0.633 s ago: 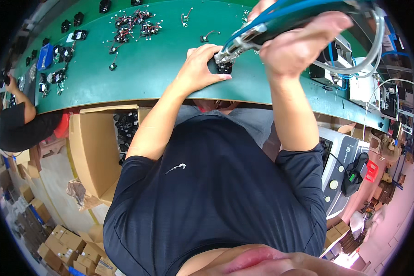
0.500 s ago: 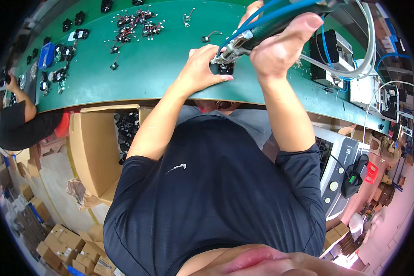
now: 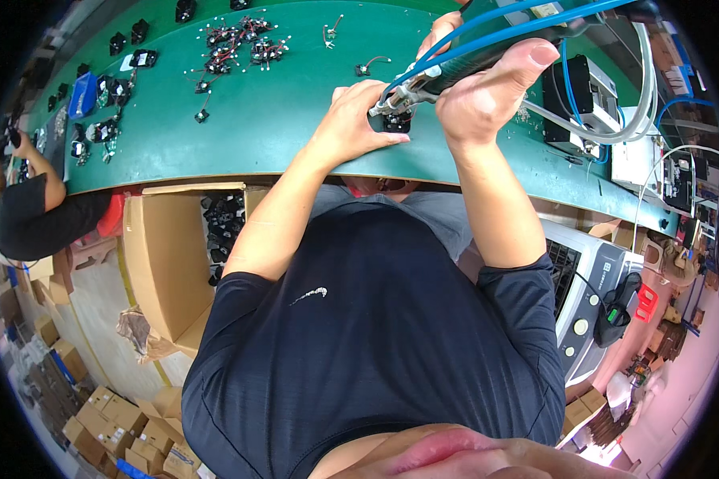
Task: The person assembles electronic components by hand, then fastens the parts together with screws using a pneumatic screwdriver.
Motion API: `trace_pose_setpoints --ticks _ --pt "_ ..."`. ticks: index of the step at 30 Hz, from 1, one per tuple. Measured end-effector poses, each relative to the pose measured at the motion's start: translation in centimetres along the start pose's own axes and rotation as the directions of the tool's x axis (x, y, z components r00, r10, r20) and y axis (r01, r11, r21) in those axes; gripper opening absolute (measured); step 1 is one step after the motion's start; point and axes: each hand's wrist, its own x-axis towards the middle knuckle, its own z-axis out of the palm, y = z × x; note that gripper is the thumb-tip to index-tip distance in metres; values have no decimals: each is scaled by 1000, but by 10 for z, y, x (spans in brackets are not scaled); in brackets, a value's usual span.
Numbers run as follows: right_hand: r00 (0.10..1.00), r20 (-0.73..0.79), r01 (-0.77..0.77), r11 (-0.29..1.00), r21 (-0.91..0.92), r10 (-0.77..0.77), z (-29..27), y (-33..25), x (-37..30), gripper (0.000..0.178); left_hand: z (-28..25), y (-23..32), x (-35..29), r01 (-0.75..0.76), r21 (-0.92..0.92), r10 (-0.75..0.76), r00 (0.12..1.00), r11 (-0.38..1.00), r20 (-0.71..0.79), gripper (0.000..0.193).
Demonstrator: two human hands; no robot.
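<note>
My right hand (image 3: 481, 105) is wrapped round a black power screwdriver (image 3: 465, 70), its thumb lying along the body. Blue hoses run beside the tool, which slants down to the left to a metal nose. That nose is over a small black plastic part (image 3: 397, 124) on the green bench, close to its near edge. My left hand (image 3: 345, 126) grips this part from the left, thumb along its near side; the other fingertips are partly hidden behind the tool. Whether the tip touches a screw cannot be seen.
Wired black assemblies (image 3: 248, 44) lie heaped on the green bench (image 3: 240, 120). A blue tray (image 3: 82, 96) and more parts are at the left, near a co-worker (image 3: 40, 203). Black equipment (image 3: 575, 104) stands right. An open carton (image 3: 164, 263) of black parts sits below the bench.
The screwdriver's back end has swung slightly right and down, my right hand with it. My left hand stays round the black part; the whole view has shifted a little.
</note>
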Motion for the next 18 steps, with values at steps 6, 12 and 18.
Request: trace_pose_setpoints --ticks 6,12,18 --pt "986 -165 28 985 172 0 37 -24 -3 88 -2 2 -2 25 -8 -25 999 1000 26 77" --pt "996 -79 61 891 449 -29 -28 50 -4 88 0 2 0 12 -14 -11 1000 1000 28 75" --pt "994 -105 7 1000 -26 -9 12 13 -1 83 -4 1 1 81 -14 -80 995 997 63 78"
